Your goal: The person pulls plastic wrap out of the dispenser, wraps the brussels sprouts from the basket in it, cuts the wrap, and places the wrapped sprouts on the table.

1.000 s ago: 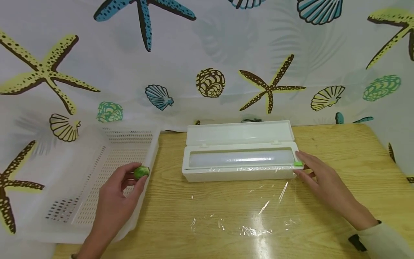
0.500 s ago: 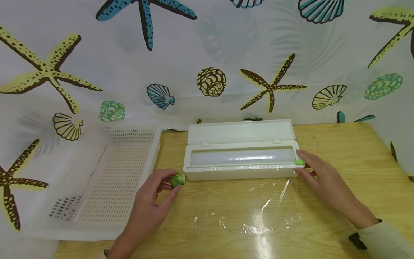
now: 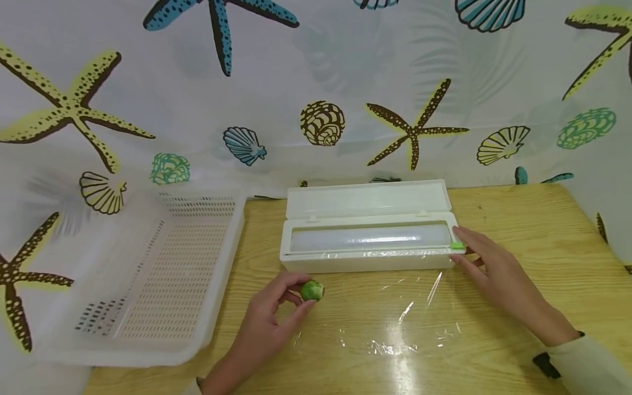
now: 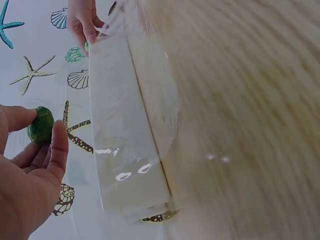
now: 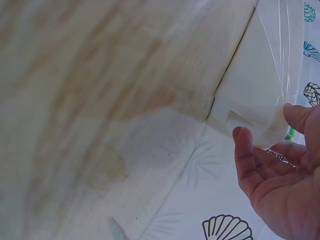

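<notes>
Between thumb and fingertips, my left hand pinches a small green Brussels sprout, held in front of the left part of a white cling film dispenser. The left wrist view shows the same sprout from the side. My right hand grips the dispenser's right end, beside a green slide cutter. The dispenser's lid is raised at the back, baring the roll. Clear cling film runs from the dispenser toward me over the wood.
A white perforated basket stands on the left of the wooden table. Behind the table hangs a white cloth printed with starfish and shells.
My left hand has carried the Brussels sprout rightward from over the basket's edge to over the film. My right hand stays at the dispenser's end.
</notes>
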Demonstrator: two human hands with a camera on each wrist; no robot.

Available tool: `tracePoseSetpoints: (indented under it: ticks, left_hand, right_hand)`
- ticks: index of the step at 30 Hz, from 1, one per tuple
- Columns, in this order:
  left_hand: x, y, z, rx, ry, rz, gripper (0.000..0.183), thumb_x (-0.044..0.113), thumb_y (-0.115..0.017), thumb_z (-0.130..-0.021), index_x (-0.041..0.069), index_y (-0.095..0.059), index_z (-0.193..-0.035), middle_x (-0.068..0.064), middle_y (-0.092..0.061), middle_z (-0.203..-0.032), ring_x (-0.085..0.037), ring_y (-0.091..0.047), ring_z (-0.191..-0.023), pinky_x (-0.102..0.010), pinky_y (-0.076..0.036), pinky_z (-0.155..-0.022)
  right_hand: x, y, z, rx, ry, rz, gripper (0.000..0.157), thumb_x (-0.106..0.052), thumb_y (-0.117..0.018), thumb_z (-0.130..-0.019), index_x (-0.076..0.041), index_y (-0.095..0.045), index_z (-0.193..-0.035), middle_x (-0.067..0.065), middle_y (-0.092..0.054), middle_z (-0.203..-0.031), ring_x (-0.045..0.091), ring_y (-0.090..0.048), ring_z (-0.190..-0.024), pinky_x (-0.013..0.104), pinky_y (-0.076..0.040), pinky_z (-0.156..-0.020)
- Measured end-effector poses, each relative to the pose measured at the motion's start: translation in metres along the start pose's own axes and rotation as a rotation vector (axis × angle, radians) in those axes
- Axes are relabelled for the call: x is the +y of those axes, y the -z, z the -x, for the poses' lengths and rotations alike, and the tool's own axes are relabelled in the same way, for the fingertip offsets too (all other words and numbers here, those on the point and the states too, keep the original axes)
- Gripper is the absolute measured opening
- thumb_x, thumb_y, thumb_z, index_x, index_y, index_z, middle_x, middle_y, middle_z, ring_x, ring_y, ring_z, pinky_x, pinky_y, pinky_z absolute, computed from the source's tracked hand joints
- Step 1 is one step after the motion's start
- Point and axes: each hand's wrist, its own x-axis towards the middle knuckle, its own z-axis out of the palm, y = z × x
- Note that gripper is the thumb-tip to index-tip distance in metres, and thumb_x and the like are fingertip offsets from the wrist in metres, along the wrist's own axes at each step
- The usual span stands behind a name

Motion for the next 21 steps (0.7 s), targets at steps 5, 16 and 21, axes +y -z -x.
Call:
tracePoseSetpoints:
  ticks: [5, 16, 21]
  left_hand:
    - [-0.001, -0.010, 0.004, -0.058, -0.008, -0.008, 0.043, -0.009, -0.081, -0.094, 0.006, -0.067, -0.132, -0.001, -0.069, -0.102, -0.013, -0.064, -0.081, -0.024, -0.057, -0.070]
    - [0.001, -0.034, 0.006, -0.211, 0.021, 0.081, 0.038, -0.008, -0.080, -0.096, 0.004, -0.067, -0.129, -0.005, -0.070, -0.116, -0.017, -0.069, -0.096, -0.029, -0.062, -0.077]
    - [0.000, -0.046, 0.008, -0.258, 0.010, 0.102, 0.034, -0.005, -0.081, -0.096, 0.005, -0.069, -0.127, -0.004, -0.069, -0.116, -0.017, -0.068, -0.096, -0.028, -0.062, -0.077]
  right_hand:
    - [0.000, -0.001, -0.001, 0.004, 0.016, -0.009, 0.063, -0.007, -0.076, -0.104, -0.001, -0.051, -0.161, 0.025, -0.056, -0.156, 0.026, -0.075, -0.095, 0.047, -0.064, -0.078]
    - [-0.001, -0.001, 0.000, -0.017, -0.018, -0.011, 0.063, -0.010, -0.075, -0.105, -0.002, -0.049, -0.162, 0.024, -0.056, -0.156, 0.028, -0.075, -0.097, 0.048, -0.064, -0.079]
    - [-0.002, 0.001, 0.001, -0.021, -0.027, -0.013, 0.063, -0.010, -0.075, -0.105, -0.001, -0.049, -0.162, 0.025, -0.057, -0.154, 0.028, -0.074, -0.097, 0.048, -0.064, -0.079]
